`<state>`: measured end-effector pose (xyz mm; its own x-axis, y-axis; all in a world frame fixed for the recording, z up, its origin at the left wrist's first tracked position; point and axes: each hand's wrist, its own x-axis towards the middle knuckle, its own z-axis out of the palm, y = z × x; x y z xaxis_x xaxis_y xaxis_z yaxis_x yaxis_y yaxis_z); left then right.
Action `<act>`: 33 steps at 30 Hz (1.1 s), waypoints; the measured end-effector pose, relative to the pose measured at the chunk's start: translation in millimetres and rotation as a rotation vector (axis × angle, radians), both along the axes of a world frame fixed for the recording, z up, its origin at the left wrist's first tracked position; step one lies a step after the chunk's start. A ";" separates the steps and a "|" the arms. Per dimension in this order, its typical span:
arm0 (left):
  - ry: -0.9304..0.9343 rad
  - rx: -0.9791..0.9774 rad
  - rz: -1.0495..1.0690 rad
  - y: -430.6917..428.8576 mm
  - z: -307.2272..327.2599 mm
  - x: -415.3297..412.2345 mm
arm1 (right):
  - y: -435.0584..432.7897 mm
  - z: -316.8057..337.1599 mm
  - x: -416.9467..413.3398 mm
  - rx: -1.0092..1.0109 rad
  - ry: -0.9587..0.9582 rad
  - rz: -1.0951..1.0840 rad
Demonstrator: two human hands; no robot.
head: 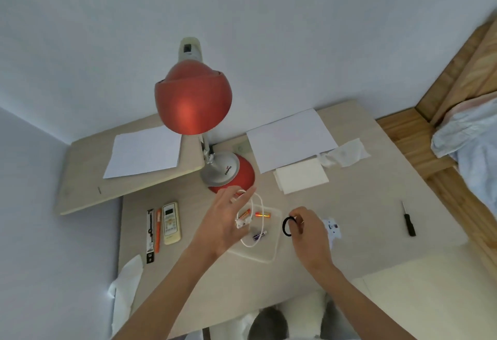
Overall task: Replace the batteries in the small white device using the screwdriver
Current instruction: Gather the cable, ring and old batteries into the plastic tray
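Device point(333, 228) lies on the desk point(363, 205) just right of the tray point(270, 248). It is small and white, and the right hand point(309, 234) hides part of it. That hand pinches a black ring point(287, 226) just right of the tray. The left hand point(224, 221) is above the tray's left side with its fingers straight and spread. A white cord point(259, 205) hangs from those fingers, down into the tray. Two orange batteries point(263, 215) and a purple battery point(259, 236) lie in the tray. The screwdriver point(408, 222) lies far right of the tray, and no hand touches it. A remote point(170, 222) lies left of the tray. A red lamp point(192, 97) stands behind the tray.
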<state>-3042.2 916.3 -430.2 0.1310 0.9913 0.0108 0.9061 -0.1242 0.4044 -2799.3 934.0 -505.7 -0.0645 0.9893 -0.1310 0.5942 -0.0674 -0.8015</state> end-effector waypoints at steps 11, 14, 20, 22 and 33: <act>-0.125 -0.144 -0.081 -1.4 -72.5 -22.6 | -23.9 -37.3 -51.3 -0.172 -0.089 -0.024; -0.118 -0.151 -0.110 0.1 -87.7 -23.8 | -23.9 -42.7 -56.4 -0.198 -0.114 -0.044; -0.057 -0.179 -0.134 4.2 -102.5 -17.6 | -25.3 -51.4 -58.5 -0.204 -0.174 -0.075; -0.024 -0.191 -0.114 6.1 -109.2 -14.8 | -26.3 -51.1 -57.6 -0.210 -0.179 -0.075; 0.121 -0.278 -0.177 2.9 -130.1 -7.0 | -32.2 -40.0 -52.6 -0.200 -0.174 -0.064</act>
<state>-3049.3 919.2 -560.3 0.2853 0.9159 -0.2824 0.9236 -0.1841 0.3361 -2851.9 901.8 -545.7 0.0379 0.9441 -0.3275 0.7115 -0.2556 -0.6546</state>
